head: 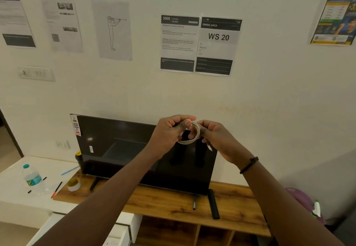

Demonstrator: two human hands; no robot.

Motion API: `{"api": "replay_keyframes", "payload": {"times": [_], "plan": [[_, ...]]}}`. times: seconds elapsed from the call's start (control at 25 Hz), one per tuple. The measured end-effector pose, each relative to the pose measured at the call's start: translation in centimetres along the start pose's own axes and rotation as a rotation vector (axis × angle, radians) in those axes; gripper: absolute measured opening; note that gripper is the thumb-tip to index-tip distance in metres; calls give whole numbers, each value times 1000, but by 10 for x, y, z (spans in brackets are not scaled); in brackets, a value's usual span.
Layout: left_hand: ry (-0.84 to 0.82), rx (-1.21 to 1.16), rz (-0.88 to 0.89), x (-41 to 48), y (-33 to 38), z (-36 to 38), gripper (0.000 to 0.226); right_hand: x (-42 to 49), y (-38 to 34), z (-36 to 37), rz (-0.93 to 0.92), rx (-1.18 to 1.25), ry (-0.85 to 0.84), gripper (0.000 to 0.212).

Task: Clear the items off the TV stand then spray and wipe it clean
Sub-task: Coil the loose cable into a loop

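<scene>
Both my hands are raised in front of the black TV [119,145]. Between them is a small coil of white cable [193,136]. My left hand [169,132] grips the coil's left side with curled fingers, and my right hand [213,136] pinches its right side. Below, the wooden TV stand [169,205] carries the TV, a black remote [213,204] at the front right and a roll of tape [73,184] at its left end.
A white counter [13,186] to the left holds a plastic water bottle [31,177], a red-tipped pen [56,189] and a blue pen [69,170]. A dark bottle [79,160] stands beside the TV. A purple bag [302,199] lies at the right. Papers hang on the wall.
</scene>
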State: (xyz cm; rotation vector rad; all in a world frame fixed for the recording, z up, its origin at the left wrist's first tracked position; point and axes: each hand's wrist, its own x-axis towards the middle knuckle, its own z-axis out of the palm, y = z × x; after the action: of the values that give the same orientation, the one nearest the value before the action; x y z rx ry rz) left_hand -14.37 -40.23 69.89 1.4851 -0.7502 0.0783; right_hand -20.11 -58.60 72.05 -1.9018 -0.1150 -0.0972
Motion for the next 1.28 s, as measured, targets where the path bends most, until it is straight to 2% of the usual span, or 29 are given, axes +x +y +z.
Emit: {"api": "replay_keyframes", "payload": {"times": [0.08, 0.12, 0.16, 0.2, 0.32, 0.4, 0.48, 0.52, 0.64, 0.76, 0.88, 0.96, 1.04, 1.16, 1.28], "plan": [[32, -3, -12, 1, 4, 1, 24, 3, -2, -11, -50, -403, -6, 19], [47, -7, -23, 1, 6, 2, 25, 4, -4, -14, -72, -539, 6, 16], [64, -17, -41, 2, 7, 3, 25, 4, -3, -17, -79, -574, 40, 15], [79, -36, -61, 1, 8, 5, 24, 4, -2, -20, -71, -479, 90, 14], [88, -101, -107, 0, 12, 12, 20, 4, 1, -19, -24, 234, 227, 17], [87, -91, -116, -2, 13, 17, 19, 3, 2, -12, 46, 579, 225, 19], [101, -72, -116, -2, 14, 20, 19, 0, 6, -4, 122, 742, 172, 20], [112, -52, -110, -2, 13, 20, 21, -3, 8, -1, 148, 746, 124, 21], [149, 31, -71, -2, 9, 21, 26, -12, 17, 0, 196, 625, -37, 23], [171, 172, 3, -8, 5, 26, 32, -19, 25, 1, 153, 623, -111, 25], [166, 345, 54, -22, -3, 33, 37, -27, 33, 15, 81, 443, -94, 31], [177, 469, 69, -34, -11, 36, 38, -32, 40, 27, 114, 330, -18, 35], [229, 546, 33, -45, -17, 33, 37, -38, 50, 33, 122, 243, 14, 33], [321, 569, -115, -62, -22, 12, 37, -41, 58, 31, 92, 86, -2, 20], [316, 579, -227, -78, -20, -10, 32, -35, 54, 31, 50, -107, -4, 15]]}}
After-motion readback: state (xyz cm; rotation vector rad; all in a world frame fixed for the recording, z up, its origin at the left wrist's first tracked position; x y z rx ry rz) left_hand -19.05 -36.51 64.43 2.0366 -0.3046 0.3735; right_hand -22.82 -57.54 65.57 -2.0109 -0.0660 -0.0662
